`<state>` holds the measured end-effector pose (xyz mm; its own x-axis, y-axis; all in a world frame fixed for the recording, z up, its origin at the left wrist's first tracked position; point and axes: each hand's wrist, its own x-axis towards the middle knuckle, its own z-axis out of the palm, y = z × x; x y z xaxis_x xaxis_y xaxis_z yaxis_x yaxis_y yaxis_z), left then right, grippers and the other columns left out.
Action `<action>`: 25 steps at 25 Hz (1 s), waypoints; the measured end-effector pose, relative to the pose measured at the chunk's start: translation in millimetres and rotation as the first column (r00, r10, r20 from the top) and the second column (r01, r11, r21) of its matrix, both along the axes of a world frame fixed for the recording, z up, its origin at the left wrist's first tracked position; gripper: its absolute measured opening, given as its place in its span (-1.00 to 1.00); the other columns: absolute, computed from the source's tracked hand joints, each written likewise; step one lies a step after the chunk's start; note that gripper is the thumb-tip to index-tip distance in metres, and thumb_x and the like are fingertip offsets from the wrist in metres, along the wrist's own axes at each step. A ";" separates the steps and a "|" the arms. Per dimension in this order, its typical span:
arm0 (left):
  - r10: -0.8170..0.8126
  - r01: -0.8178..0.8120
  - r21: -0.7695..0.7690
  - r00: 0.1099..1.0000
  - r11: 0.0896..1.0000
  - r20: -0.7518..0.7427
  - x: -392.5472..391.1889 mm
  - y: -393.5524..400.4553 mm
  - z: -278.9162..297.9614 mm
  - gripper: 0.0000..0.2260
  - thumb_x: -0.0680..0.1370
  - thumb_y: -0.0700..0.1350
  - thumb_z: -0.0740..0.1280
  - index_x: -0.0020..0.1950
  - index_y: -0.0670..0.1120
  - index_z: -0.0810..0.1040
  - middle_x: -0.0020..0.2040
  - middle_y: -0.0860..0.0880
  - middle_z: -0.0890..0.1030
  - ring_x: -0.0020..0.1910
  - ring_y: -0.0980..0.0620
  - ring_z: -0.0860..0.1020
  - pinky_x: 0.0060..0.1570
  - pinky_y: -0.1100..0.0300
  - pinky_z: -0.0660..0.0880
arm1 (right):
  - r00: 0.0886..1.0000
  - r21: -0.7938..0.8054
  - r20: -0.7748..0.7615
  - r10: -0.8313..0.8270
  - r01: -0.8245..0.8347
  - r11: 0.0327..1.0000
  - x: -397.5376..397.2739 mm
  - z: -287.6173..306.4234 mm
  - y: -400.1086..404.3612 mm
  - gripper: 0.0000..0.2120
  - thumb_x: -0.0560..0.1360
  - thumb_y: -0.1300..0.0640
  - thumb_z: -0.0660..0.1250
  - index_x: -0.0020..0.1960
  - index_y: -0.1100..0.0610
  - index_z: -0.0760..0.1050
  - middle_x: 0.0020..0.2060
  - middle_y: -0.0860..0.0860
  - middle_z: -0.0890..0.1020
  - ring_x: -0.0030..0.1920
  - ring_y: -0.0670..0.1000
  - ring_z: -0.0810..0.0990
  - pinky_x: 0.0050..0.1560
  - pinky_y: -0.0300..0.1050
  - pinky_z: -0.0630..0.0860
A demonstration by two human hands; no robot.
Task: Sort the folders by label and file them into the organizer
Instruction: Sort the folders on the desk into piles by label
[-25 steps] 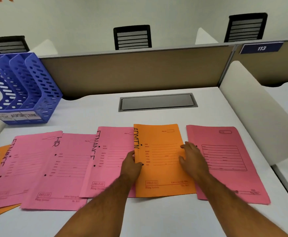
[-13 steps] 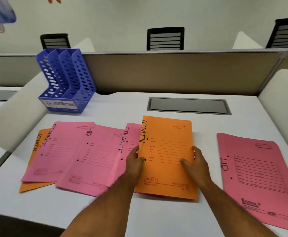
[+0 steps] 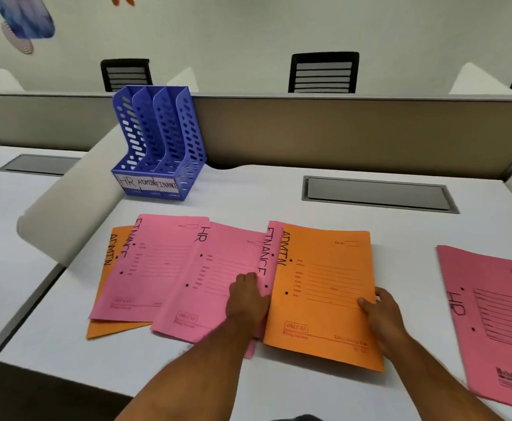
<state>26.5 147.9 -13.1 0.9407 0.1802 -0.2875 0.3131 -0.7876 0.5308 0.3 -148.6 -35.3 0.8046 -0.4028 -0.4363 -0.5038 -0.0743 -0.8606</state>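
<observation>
An orange ADMIN folder lies at the desk's front centre. My right hand grips its right edge, thumb on top. My left hand rests at its left edge, fingers on the pink FINANCE folder tucked beneath it. Further left lie a pink HR folder, another pink FINANCE folder and a second orange ADMIN folder at the bottom of the overlapping row. A separate pink HR folder lies at the right. The blue organizer, with slots labelled HR, ADMIN and FINANCE, stands empty at the back left.
A grey cable hatch sits in the white desk behind the folders. A tan partition closes the back, with black chairs beyond. White curved dividers flank the desk on both sides.
The view has swung left, bringing the organizer nearer centre. The orange ADMIN folder has slid left off the right-hand pink HR folder, and my right hand now grips its right edge.
</observation>
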 end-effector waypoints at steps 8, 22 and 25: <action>0.072 -0.118 -0.458 0.990 0.881 -0.118 29.9 -7.7 -14.0 -0.48 0.45 -0.32 0.50 0.40 -0.15 0.54 0.21 -0.15 0.69 0.14 -0.14 0.68 0.18 -0.10 0.65 | 0.992 0.038 -0.026 -0.125 0.126 0.991 -16.5 3.5 -0.7 -0.67 0.68 0.20 0.31 0.43 0.10 0.45 0.30 0.15 0.61 0.16 0.23 0.65 0.20 0.24 0.61; 0.000 -0.010 -0.437 1.000 0.900 -0.021 18.5 -10.6 -3.5 -0.64 0.59 -0.34 0.30 0.35 -0.09 0.59 0.12 -0.03 0.69 0.06 0.01 0.66 0.08 0.10 0.66 | 0.991 0.002 0.018 -0.131 0.131 0.991 -7.1 38.6 -10.1 -0.73 0.69 0.19 0.30 0.38 0.08 0.48 0.21 0.08 0.64 0.11 0.20 0.67 0.17 0.22 0.62; 0.133 -0.114 -0.373 0.991 0.921 0.025 12.8 41.9 3.9 -0.66 0.58 -0.32 0.30 0.32 -0.09 0.62 0.18 -0.06 0.69 0.15 -0.02 0.64 0.22 0.08 0.60 | 0.998 -0.007 0.025 -0.063 0.063 0.998 5.3 36.5 22.3 -0.74 0.69 0.18 0.30 0.37 0.07 0.49 0.23 0.07 0.64 0.15 0.21 0.66 0.24 0.29 0.61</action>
<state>39.3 189.8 -9.2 0.9323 0.1859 -0.3102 0.3616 -0.4890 0.7938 5.6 -126.4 1.3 0.7880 -0.4562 -0.4134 -0.4865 -0.0499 -0.8723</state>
